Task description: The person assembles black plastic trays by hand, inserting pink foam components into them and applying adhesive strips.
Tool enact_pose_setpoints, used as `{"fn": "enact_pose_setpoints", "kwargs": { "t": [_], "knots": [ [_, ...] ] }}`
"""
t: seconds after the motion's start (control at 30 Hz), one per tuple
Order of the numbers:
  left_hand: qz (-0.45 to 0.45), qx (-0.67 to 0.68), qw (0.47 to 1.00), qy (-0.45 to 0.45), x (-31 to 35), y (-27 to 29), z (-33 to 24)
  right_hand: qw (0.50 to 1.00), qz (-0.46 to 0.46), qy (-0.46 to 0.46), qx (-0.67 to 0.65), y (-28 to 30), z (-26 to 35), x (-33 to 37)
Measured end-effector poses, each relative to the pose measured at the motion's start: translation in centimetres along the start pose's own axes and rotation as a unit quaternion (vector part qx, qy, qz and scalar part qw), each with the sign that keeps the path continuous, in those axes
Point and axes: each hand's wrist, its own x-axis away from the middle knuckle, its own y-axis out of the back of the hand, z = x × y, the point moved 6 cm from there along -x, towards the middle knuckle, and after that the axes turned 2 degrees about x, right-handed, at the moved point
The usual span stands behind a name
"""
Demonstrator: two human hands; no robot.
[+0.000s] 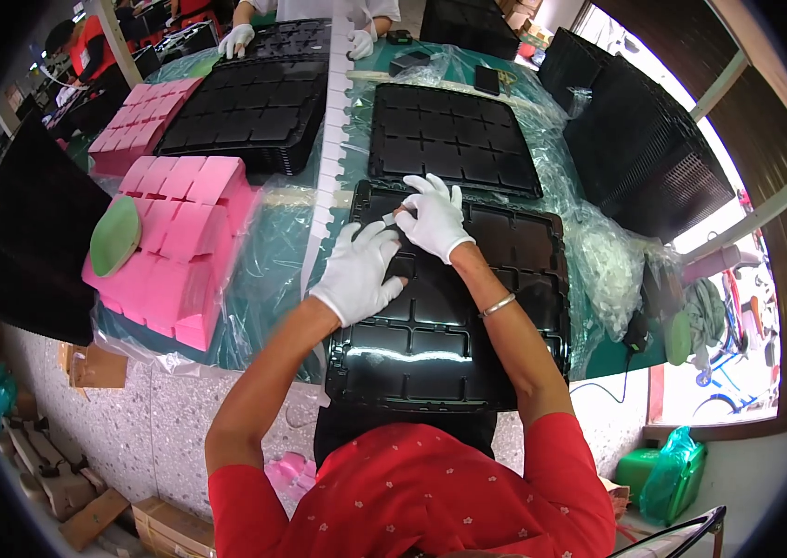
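In front of me lies a shiny black plastic tray (407, 344), divided into several rectangular compartments. My left hand (356, 276), in a white glove with bare fingertips, rests on the tray's left part with its fingers spread. Over the far left part of the tray, my right hand (433, 219), gloved the same way, pinches a small pale piece (390, 219) between thumb and index finger while its other fingers stretch out. What exactly the piece is, I cannot make out. Just beyond sits another black tray (454, 135).
Pink moulded sheets (170, 251) are stacked at left, with a green oval dish (115, 236) on top. A white notched divider (326, 139) runs down the table. Tall black tray stacks (645, 149) stand at right, beside crumpled clear plastic (607, 270). A co-worker's gloved hand (236, 41) is across the table.
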Motion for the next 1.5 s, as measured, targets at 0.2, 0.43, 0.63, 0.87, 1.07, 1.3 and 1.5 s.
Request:
{"fn": "enact_pose_setpoints", "kwargs": {
  "t": [0.2, 0.43, 0.63, 0.87, 1.07, 1.3, 1.5],
  "knots": [
    [-0.100, 0.064, 0.990, 0.075, 2.8, 1.6, 1.4, 0.992, -0.092, 0.047, 0.078, 0.6, 2.4, 0.3],
    [-0.093, 0.080, 0.987, 0.107, 3.5, 1.4, 2.2, 0.964, -0.173, 0.192, -0.062, 2.0, 5.2, 2.7],
    [-0.129, 0.146, 0.971, 0.136, 4.6, 1.4, 2.6, 0.960, -0.271, -0.073, 0.009, 15.0, -19.5, 10.0],
    [-0.058, 0.107, 0.960, 0.251, 5.5, 1.0, 3.2, 0.850, -0.106, -0.302, 0.418, 17.3, -29.2, 19.5],
    [-0.005, 0.051, 0.956, 0.289, 5.9, 2.7, 2.2, 0.973, -0.196, -0.119, 0.026, 13.2, -18.4, 17.6],
    [0.027, 0.259, 0.944, 0.200, 8.2, 6.9, -5.8, 0.989, -0.096, -0.007, -0.113, 14.3, -6.8, 19.0],
    [-0.306, 0.166, 0.849, 0.396, 18.1, 12.6, 4.8, 0.936, 0.082, 0.224, -0.260, 14.3, 8.5, 15.2]
  ]
}}
